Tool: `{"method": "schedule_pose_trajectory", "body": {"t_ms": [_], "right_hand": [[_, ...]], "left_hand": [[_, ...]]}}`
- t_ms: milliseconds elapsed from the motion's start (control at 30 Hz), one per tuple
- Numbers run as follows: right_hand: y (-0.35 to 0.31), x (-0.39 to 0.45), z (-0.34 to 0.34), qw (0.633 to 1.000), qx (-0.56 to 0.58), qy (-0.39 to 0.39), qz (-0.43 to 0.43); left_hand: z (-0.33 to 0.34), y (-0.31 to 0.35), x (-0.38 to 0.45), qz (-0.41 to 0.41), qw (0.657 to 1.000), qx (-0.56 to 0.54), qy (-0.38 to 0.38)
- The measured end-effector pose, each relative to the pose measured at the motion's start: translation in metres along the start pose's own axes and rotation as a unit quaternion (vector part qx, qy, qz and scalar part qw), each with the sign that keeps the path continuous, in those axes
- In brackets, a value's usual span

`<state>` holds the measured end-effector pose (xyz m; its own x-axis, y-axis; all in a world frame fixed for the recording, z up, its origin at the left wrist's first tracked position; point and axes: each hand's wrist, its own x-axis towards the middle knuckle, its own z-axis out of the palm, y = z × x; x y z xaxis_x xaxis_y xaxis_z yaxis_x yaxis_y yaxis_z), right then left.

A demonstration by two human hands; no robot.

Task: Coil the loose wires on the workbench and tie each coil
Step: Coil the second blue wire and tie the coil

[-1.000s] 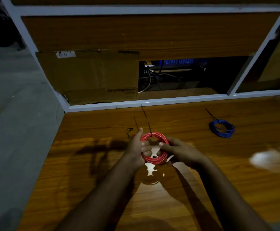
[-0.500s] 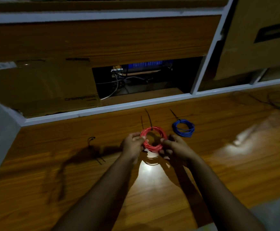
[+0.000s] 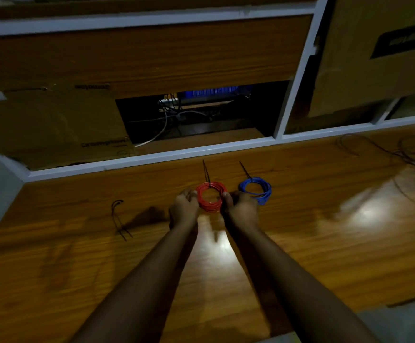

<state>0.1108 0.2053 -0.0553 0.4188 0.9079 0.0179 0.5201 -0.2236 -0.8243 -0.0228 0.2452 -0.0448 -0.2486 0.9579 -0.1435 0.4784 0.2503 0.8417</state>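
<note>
A red wire coil with a black tie tail sticking up from its top is held over the wooden workbench. My left hand grips its left side and my right hand grips its right side. Right beside it lies a blue wire coil, also with a black tie tail. Loose dark wire sprawls at the far right of the bench.
Black cable ties lie on the bench to the left. Behind the bench runs a white frame with cardboard boxes and an open dark compartment holding cables. The bench ends at the left edge by the floor.
Both hands carried the red coil forward and to the right until it sits next to the blue coil. The view swung right, bringing the loose dark wire into sight.
</note>
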Motion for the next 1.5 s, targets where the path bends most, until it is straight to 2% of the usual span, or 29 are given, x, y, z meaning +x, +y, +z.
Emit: {"method": "schedule_pose_trajectory", "body": {"t_ms": [167, 333, 567, 700, 833, 1100, 1167, 1267, 1367, 1433, 1500], "right_hand": [[0.01, -0.023, -0.015, 0.998, 0.003, -0.01, -0.069], [0.027, -0.052, -0.048, 0.988, -0.084, 0.001, -0.131], [0.066, -0.12, -0.145, 0.974, -0.19, 0.03, -0.119], [0.104, -0.128, -0.201, 0.97, -0.216, 0.075, -0.086], [0.145, -0.106, -0.263, 0.966, -0.226, 0.111, -0.06], [0.272, -0.022, -0.416, 0.949, -0.243, 0.198, 0.046], [0.303, 0.002, -0.441, 0.95, -0.249, 0.179, 0.062], [0.326, 0.018, -0.454, 0.954, -0.282, 0.09, 0.057], [0.317, 0.006, -0.441, 0.968, -0.245, 0.003, -0.047], [0.306, -0.009, -0.423, 0.96, -0.242, -0.06, -0.126], [0.298, -0.026, -0.405, 0.944, -0.252, -0.079, -0.199]], "left_hand": [[-0.015, 0.0, -0.044, 0.023, 0.999, -0.026, -0.026], [-0.017, 0.005, -0.083, 0.149, 0.985, 0.034, -0.081], [-0.008, 0.017, -0.158, 0.299, 0.926, 0.081, -0.216], [0.009, 0.043, -0.184, 0.372, 0.884, 0.121, -0.257], [0.052, 0.073, -0.211, 0.394, 0.875, 0.12, -0.256], [0.202, 0.121, -0.271, 0.339, 0.901, 0.1, -0.251], [0.241, 0.135, -0.284, 0.342, 0.9, 0.095, -0.252], [0.286, 0.145, -0.302, 0.354, 0.893, 0.101, -0.261], [0.31, 0.15, -0.314, 0.36, 0.892, 0.101, -0.254], [0.316, 0.152, -0.313, 0.382, 0.886, 0.112, -0.238], [0.316, 0.148, -0.309, 0.408, 0.875, 0.158, -0.207]]}}
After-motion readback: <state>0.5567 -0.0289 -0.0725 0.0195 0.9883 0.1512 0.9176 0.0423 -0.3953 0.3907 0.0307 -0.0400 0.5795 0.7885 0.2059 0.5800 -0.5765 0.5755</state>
